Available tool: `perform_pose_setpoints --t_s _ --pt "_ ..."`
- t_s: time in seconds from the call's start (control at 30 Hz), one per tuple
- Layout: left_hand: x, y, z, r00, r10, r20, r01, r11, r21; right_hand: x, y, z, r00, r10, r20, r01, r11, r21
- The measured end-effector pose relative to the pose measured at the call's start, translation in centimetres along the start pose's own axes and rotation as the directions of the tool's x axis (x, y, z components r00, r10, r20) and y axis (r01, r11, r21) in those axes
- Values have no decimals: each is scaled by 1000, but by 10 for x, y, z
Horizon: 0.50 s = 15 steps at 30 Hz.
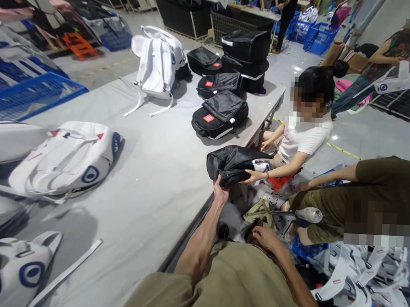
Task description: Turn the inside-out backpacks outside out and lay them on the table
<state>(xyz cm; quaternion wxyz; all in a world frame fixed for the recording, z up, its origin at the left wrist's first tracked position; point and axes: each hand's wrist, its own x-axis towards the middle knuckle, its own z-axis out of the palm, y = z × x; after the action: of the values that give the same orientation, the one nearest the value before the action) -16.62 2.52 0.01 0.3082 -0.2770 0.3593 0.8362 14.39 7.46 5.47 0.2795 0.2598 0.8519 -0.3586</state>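
My left hand (221, 192) reaches out past the table edge and grips the lower edge of a black backpack (232, 164), which hangs just off the grey table (155, 178). A seated co-worker in a white shirt has a hand (254, 176) on the same backpack from the right. My right hand (266, 237) rests low by my lap, its fingers curled next to a small dark object (251, 229). Whether it holds that object is unclear.
White backpacks with blue eye marks (67, 162) lie on the left of the table. Black backpacks (220, 115) are stacked at its far end. A second person in olive sits at right holding a silver-tipped tool (308, 215). White straps (353, 276) are piled at bottom right, and a blue crate (29, 94) stands at left.
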Motion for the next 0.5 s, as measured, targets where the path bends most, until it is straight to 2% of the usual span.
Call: perform_pose_setpoints --t_s 0.2,0.37,0.43,0.5 --pt "-8 20 -23 1000 -14 -18 13 998 -64 3 -3 15 998 -58 -23 59 997 44" --pt "-20 53 -60 998 -29 -58 23 995 -99 17 3 16 993 -102 -59 107 988 108" --pt "-27 68 -79 997 -15 -76 6 993 -118 26 5 11 989 -87 -118 105 983 153" --pt "-34 82 -101 993 12 -114 -28 990 -137 38 6 2 969 -18 -248 88 957 276"
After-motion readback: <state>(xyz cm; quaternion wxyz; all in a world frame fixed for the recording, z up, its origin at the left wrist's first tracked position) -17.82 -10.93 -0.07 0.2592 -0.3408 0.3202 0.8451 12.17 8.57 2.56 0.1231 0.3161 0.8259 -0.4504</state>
